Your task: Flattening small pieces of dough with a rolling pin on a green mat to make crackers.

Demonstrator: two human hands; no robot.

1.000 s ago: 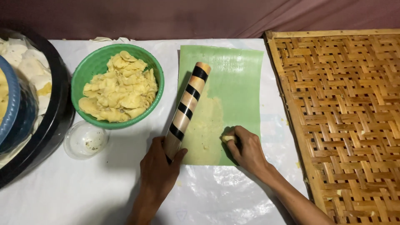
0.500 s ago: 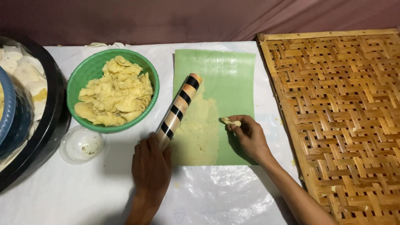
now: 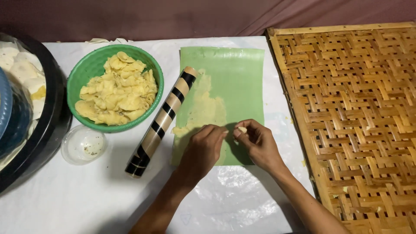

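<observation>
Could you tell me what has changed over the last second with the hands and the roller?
The left hand has let go of the striped roller and moved right onto the green sheet, next to the right hand. The roller now lies free at the sheet's left edge. The right hand still pinches a bit of dough; the green bowl and woven tray stayed put.

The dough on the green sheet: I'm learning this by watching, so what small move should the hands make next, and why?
Probably press the small dough bit in the right hand onto the thin flattened dough. The left hand rests at its ragged lower edge, and the striped rolling pin lies free beside it.
</observation>
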